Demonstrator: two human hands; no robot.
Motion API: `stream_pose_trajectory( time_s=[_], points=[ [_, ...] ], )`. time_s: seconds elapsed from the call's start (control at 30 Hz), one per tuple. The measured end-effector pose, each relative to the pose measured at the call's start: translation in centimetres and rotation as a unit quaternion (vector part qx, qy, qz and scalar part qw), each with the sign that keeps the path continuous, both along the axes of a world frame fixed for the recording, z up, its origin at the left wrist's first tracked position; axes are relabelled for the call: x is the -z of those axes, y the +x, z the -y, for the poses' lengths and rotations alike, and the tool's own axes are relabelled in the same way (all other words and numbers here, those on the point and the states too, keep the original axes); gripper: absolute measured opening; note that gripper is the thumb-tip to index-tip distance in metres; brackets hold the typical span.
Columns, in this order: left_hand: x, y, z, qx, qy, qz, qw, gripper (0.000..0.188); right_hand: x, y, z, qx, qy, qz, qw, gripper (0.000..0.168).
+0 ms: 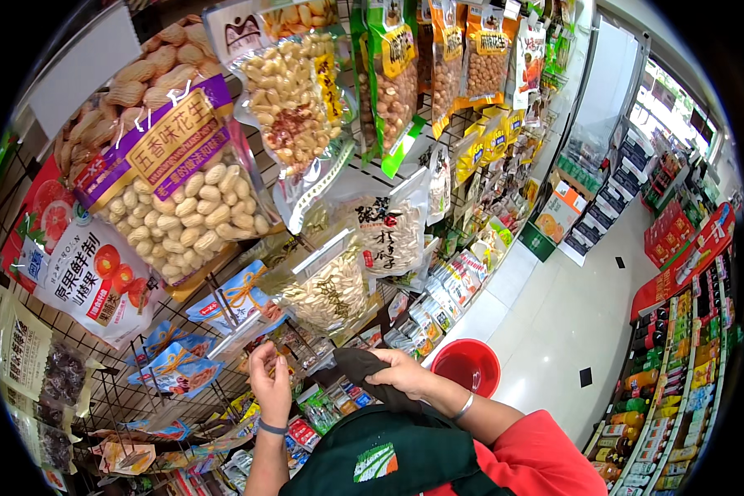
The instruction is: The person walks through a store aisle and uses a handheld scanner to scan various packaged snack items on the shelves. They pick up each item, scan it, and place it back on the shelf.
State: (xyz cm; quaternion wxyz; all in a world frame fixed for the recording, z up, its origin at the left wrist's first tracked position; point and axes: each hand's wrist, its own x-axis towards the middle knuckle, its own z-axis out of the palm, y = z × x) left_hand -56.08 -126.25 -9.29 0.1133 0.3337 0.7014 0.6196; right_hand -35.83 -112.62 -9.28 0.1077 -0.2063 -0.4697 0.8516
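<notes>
My right hand [403, 374] grips a dark cloth [372, 375] that hangs down in front of a green apron [387, 452]. To its left, my left hand [269, 383] is raised with curled fingers; whether it holds anything small is unclear. Just above the hands hang a clear bag of pale seeds [328, 297] and a blue snack packet [239, 296] on wire hooks. A white price-tag holder [242, 336] sticks out beside my left fingertips. Higher up are a large bag of peanuts in shells [186, 217] and a clear bag of shelled peanuts [291, 105].
A wire grid rack [124, 347] full of hanging packets spans the left. A red bucket [467, 367] stands on the tiled floor [533, 353] beside the rack's base. Bottle shelves [657, 397] line the right; boxes [561, 204] and stacked dark cases [614, 180] stand farther up the aisle.
</notes>
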Motion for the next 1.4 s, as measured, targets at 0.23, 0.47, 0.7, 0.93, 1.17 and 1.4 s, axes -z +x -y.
stream_pose_trajectory(
  time_s=[0.23, 0.47, 0.7, 0.93, 1.17, 1.4],
  points=[
    [0.4, -1.6, -3.2, 0.067, -0.055, 0.096, 0.992, 0.053, 0.7, 1.3, 1.9, 0.023, 0.002, 0.001, 1.000, 0.042],
    [0.4, -0.1, -7.1, 0.141, -0.026, 0.163, 0.976, 0.058, 0.6, 3.2, 4.1, 0.099, -0.023, 0.013, 0.995, 0.035],
    [2.6, 1.1, -8.1, 0.203, 0.011, 0.198, 0.959, 0.058, 0.0, 5.3, 4.4, 0.184, -0.064, 0.043, 0.980, 0.028],
    [3.4, 1.7, -9.1, 0.183, 0.017, 0.162, 0.970, 0.057, -0.7, 3.9, -1.5, 0.164, 0.076, -0.020, 0.983, 0.059],
    [2.5, 2.5, -10.4, 0.163, -0.116, 0.171, 0.965, 0.032, -1.0, -0.5, -12.3, 0.068, 0.123, -0.053, 0.989, 0.080],
    [3.2, 4.4, -10.3, 0.135, -0.003, 0.274, 0.952, 0.052, -0.7, -3.4, -18.2, -0.108, 0.188, -0.082, 0.973, 0.085]
  ],
)
